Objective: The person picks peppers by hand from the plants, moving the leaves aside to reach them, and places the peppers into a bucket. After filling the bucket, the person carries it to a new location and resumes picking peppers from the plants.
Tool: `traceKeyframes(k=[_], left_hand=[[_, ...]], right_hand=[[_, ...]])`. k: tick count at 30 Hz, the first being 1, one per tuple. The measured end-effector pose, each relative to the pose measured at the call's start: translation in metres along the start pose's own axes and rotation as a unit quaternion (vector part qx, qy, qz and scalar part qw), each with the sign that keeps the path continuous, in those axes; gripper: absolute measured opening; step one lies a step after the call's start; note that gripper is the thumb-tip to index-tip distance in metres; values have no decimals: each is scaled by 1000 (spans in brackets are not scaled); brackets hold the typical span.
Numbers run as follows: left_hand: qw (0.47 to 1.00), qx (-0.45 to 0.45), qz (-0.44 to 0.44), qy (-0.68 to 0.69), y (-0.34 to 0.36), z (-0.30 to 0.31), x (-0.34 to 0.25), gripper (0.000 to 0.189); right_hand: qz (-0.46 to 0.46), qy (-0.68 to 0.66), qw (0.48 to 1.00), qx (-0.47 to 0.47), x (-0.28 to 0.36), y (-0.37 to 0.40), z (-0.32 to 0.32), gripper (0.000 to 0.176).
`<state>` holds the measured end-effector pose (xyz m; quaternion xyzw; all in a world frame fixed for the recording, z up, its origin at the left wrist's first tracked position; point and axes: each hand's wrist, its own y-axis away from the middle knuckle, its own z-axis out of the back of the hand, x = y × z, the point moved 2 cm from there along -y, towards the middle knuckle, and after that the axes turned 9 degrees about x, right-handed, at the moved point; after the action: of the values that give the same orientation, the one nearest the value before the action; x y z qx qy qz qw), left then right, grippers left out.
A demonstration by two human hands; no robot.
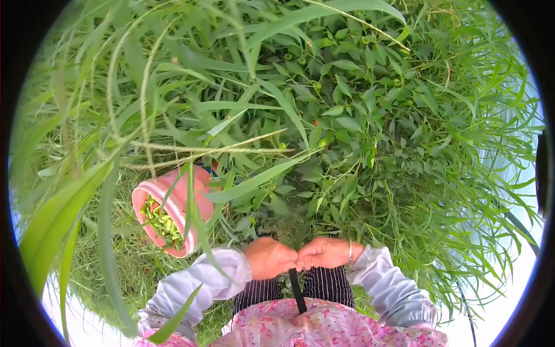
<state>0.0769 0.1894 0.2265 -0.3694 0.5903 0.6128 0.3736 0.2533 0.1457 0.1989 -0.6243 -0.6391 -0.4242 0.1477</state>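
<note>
My left hand [269, 258] and my right hand [325, 253] meet in front of my waist, fingers closed and fingertips touching. A black strap [297, 290] runs from between them down to my pink floral clothing. Both hands appear to pinch its upper end, though the fingers hide the grip itself. A bracelet [350, 251] circles my right wrist. To the left of my left hand, a pink bucket [203, 186] leans with its mouth toward me. Green and some reddish peppers [164, 224] lie inside it.
Leafy pepper plants [347, 124] with small green fruit and a spot of red stand ahead. Tall grass [92, 196] crosses the view at left, partly covering the bucket. More grass [451, 220] grows densely at right. Striped trousers [329, 286] show below my hands.
</note>
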Motion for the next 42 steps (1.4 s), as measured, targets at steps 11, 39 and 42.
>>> traceKeyframes(k=[11, 39, 42], left_hand=[[935, -60, 307, -164, 57, -51, 41, 41], [932, -343, 110, -33, 48, -9, 29, 14], [959, -275, 18, -63, -8, 25, -43, 14]], right_hand=[[-104, 121, 948, -276, 26, -31, 2, 20], [151, 99, 799, -574, 150, 4, 141, 22], [-25, 372, 689, -622, 121, 22, 204, 53]])
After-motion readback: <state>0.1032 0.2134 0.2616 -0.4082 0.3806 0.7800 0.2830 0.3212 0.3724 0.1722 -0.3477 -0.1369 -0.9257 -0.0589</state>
